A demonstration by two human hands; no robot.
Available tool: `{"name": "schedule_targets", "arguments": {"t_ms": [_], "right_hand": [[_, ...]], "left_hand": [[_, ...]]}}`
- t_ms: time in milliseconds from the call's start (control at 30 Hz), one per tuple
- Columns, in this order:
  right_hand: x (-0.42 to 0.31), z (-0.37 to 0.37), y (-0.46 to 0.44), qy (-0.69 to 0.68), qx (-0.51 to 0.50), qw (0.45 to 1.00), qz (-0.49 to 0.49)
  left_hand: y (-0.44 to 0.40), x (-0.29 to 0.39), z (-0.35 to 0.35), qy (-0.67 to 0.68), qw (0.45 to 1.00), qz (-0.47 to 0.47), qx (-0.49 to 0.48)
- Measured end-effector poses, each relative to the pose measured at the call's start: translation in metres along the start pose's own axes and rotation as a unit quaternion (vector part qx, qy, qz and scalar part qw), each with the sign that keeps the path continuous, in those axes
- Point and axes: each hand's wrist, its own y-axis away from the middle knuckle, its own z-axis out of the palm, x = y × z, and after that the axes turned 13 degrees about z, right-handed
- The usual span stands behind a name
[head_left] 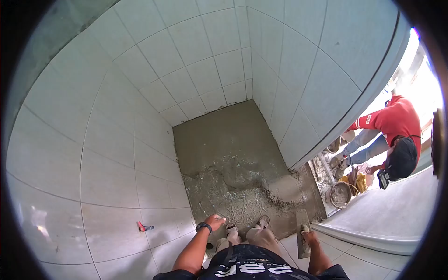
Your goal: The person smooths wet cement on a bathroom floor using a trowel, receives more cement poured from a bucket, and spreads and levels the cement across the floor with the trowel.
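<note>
Wet grey mortar (219,140) covers the floor between tiled walls, smooth at the back and rough and watery nearer my feet. A small heap of mortar (285,188) lies at its right side. My right hand (308,237) is wrapped round the handle of a flat steel trowel (302,221), held beside my right leg near the doorway. My left hand (216,221), below a black wristwatch (203,227), hangs over the near left edge of the mortar. Its fingers are bent, and what they hold, if anything, is too small to tell.
Beyond the doorway at right, a person in a red top (401,119) bends over beside a bucket (339,194) and yellow cloth (360,182). A red-handled tap (142,227) juts from the left wall. White door frame (364,237) borders the near right.
</note>
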Motion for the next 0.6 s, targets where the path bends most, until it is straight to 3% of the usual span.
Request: {"name": "schedule_targets", "arguments": {"t_ms": [100,167,300,333,433,533,600], "right_hand": [[0.003,0.014,0.004,-0.006,0.007,1.0,-0.016],[-0.019,0.012,0.054,-0.022,0.005,1.0,-0.004],[-0.025,0.025,0.09,0.04,0.088,0.994,-0.054],[-0.015,0.04,0.062,0.081,0.155,0.98,-0.094],[-0.006,0.038,0.045,0.091,0.089,0.988,-0.087],[0.004,0.045,0.009,0.103,0.098,0.988,-0.055],[-0.013,0.044,0.046,0.099,0.088,0.989,-0.059]], "left_hand": [[0.031,-0.006,-0.007,0.02,1.0,-0.01,0.01],[0.047,-0.031,0.009,0.022,1.0,-0.004,-0.005],[0.082,-0.068,0.029,0.064,0.995,-0.012,-0.076],[0.088,-0.083,0.03,0.083,0.991,-0.009,-0.101],[0.093,-0.134,0.035,0.083,0.989,-0.062,-0.11],[0.123,-0.153,0.016,0.163,0.98,-0.102,-0.048],[0.132,-0.169,0.007,0.177,0.974,-0.134,-0.033]]}}
